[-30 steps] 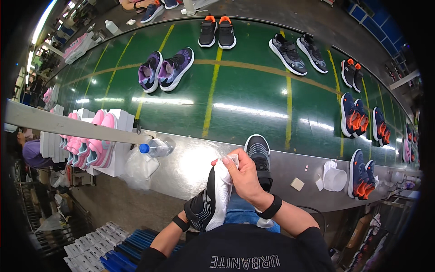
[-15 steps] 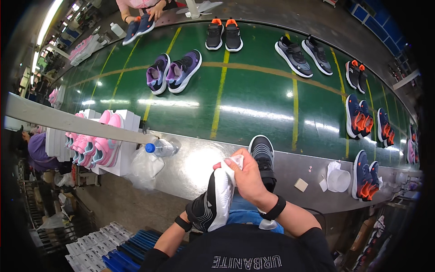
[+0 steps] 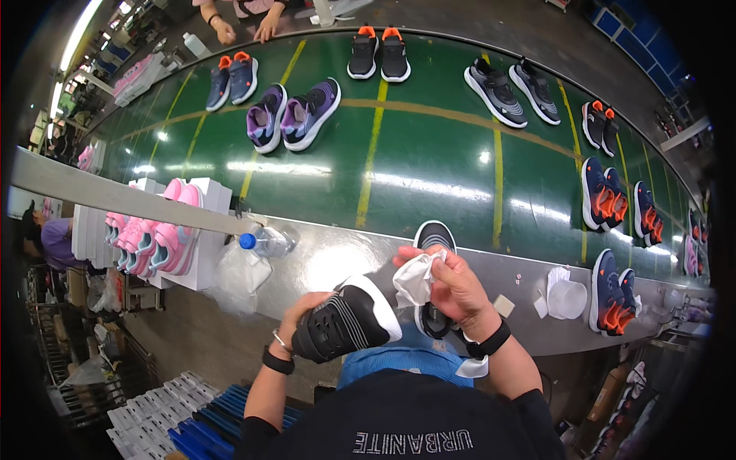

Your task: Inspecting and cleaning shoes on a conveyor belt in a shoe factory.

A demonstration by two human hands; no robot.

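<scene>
My left hand (image 3: 294,316) is closed on a black sneaker (image 3: 337,330) with grey wavy lines and a white sole, its upper turned toward me. My right hand (image 3: 463,290) pinches a crumpled white cloth (image 3: 415,280) just right of the shoe's sole, apart from it. Behind the right hand, a matching black sneaker (image 3: 435,233) rests on the steel edge of the table; hand and cloth hide its middle.
Pairs of sneakers stand on the green belt (image 3: 429,153), purple ones (image 3: 310,115) among them. On the steel ledge are a blue-capped bottle (image 3: 268,241), a beige block (image 3: 503,306) and a white roll (image 3: 567,299). Pink shoes (image 3: 175,238) sit at left. A co-worker's hands (image 3: 264,27) show beyond.
The black sneaker has turned from sole-up to upper-showing and moved left. My right hand has drawn the cloth away from it. Across the belt, the co-worker has let go of the blue sneakers.
</scene>
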